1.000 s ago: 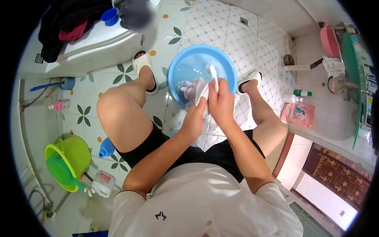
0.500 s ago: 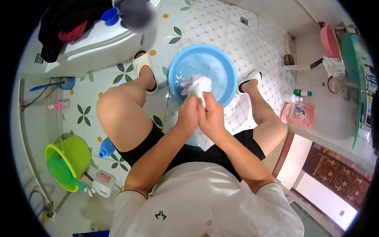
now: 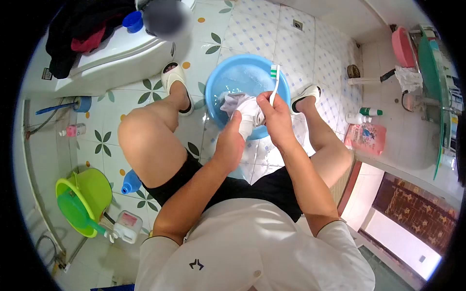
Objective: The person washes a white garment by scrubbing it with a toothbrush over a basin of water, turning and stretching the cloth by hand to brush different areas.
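Between my knees on the floor stands a light-blue basin [image 3: 213,72] with sudsy water in it. Over its near side, my left hand [image 3: 229,144] is closed around a bunched white cloth [image 3: 246,114], whose far end hangs towards the water. A white toothbrush [image 3: 275,83] with green and white bristles is gripped in my right hand [image 3: 278,120], its head pointing up and away from me. The fingers of that hand are also close to the cloth; whether they hold it too, I cannot tell.
At the left are a green bucket [image 3: 99,186], a white jug [image 3: 128,227] and a blue bottle [image 3: 131,182]. Dark clothes [image 3: 65,36] and a blue cup [image 3: 132,22] rest on the white tub edge. A pink packet [image 3: 369,139] lies at the right.
My hands have moved apart; my right hand has shifted right and up. The toothbrush now stands out clearly from it, beside the cloth.
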The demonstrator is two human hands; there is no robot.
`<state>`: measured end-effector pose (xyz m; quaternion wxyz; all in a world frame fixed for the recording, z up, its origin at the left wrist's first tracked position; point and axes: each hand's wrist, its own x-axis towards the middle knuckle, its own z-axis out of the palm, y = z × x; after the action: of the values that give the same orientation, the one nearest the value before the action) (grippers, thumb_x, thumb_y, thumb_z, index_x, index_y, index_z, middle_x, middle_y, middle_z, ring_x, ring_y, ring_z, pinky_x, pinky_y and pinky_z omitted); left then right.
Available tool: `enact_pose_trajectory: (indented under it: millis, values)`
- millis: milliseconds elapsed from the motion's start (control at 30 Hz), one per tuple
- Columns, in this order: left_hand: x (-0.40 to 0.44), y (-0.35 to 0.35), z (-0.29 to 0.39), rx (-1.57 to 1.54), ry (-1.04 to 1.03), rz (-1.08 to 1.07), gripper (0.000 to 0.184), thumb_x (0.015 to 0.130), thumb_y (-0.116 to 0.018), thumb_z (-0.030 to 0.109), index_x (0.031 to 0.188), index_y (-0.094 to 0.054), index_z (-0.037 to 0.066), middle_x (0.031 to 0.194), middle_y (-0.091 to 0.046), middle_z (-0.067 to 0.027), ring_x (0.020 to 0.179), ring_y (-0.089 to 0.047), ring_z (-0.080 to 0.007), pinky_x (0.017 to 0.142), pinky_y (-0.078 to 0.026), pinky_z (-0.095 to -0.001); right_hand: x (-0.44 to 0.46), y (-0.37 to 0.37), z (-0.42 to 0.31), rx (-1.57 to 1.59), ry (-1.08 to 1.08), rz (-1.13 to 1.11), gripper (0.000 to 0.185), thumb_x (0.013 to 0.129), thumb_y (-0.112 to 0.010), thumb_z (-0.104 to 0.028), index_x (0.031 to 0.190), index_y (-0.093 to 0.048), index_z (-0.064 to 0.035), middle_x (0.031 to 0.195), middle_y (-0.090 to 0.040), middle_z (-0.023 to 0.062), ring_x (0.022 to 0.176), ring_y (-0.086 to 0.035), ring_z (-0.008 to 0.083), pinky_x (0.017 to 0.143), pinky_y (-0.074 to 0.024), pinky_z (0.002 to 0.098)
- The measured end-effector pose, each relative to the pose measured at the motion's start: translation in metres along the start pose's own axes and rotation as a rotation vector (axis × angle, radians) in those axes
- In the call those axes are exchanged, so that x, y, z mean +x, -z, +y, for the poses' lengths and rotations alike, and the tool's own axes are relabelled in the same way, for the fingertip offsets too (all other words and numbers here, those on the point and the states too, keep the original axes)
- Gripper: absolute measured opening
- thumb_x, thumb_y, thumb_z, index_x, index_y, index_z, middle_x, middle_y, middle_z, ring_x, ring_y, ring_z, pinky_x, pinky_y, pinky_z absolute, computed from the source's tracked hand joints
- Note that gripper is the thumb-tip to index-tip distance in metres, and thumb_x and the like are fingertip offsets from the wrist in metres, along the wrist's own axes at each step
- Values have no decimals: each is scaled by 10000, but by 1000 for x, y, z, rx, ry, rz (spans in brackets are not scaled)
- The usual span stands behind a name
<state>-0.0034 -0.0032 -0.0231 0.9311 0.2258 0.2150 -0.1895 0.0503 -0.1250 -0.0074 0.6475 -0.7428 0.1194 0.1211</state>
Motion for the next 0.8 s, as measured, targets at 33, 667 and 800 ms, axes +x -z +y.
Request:
enact_pose_trajectory:
  millis: [33,667,800]
  values:
    - [1,1,0,0,2,1,510,1029,-311,342,1399,-334,-8,1397,-445,-113,1289,-437,-208,1089,-318,-357,-2,1,-5,10,-58,-38,136,933,-584,-211,913,-591,-77,746,-518,-60,627,-438,27,522,-351,207]
    - [7,25,-24,224,-69,103,456,1016,-383,348,1344,-422,34,1338,-473,-53,1229,-453,-135,1045,-330,-309,-19,-23,-1,-737,452,2,182,857,-550,-118,1034,-550,-80,728,-629,196,671,-624,397,585,-483,479]
    - [-1,8,-8,152,-7,161,457,1022,-362,332,1335,-429,6,1332,-477,-70,1206,-465,-143,1028,-349,-306,-37,-29,4,-582,406,-66,186,863,-543,-120,1046,-555,-91,718,-622,200,666,-619,403,582,-471,486]
